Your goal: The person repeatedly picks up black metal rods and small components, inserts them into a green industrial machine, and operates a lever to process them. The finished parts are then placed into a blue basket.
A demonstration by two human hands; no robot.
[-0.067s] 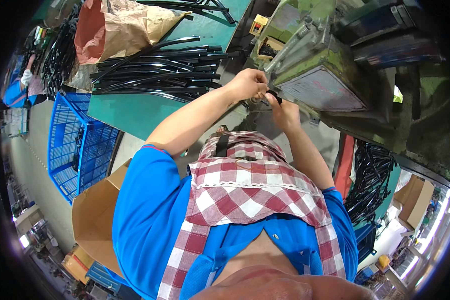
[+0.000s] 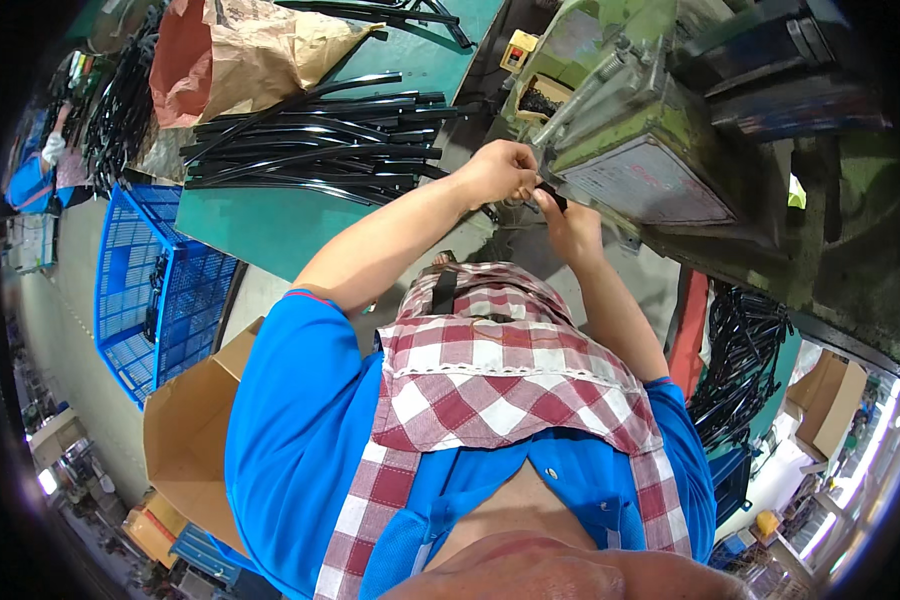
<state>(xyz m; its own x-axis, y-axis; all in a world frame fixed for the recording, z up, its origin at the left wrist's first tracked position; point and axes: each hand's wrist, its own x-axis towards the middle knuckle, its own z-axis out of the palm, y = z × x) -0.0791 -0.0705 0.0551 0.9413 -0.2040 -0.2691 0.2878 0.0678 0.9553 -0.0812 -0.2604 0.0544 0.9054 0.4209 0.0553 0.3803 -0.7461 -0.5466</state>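
Just in front of the green machine [image 2: 660, 165], my two hands are close together. My right hand [image 2: 575, 232] is closed round a short black piece [image 2: 552, 194], its thumb along it; most of the piece is hidden in the fingers. My left hand [image 2: 500, 172] is bent in a pinch at the near end of that piece. Whatever its fingertips hold is too small and covered to make out. To the left of my left hand, a pile of glossy black tubes [image 2: 310, 150] lies on the green table [image 2: 260, 222].
A crumpled brown paper bag [image 2: 270, 45] lies behind the tubes. At left are a blue plastic crate [image 2: 135, 290] and an open cardboard box [image 2: 195, 430]. A small bin of dark parts [image 2: 540, 98] sits by the machine. More black parts [image 2: 740, 360] are heaped at right.
Almost nothing differs. My right hand and the black piece have shifted very slightly; my left hand stays at the same spot.
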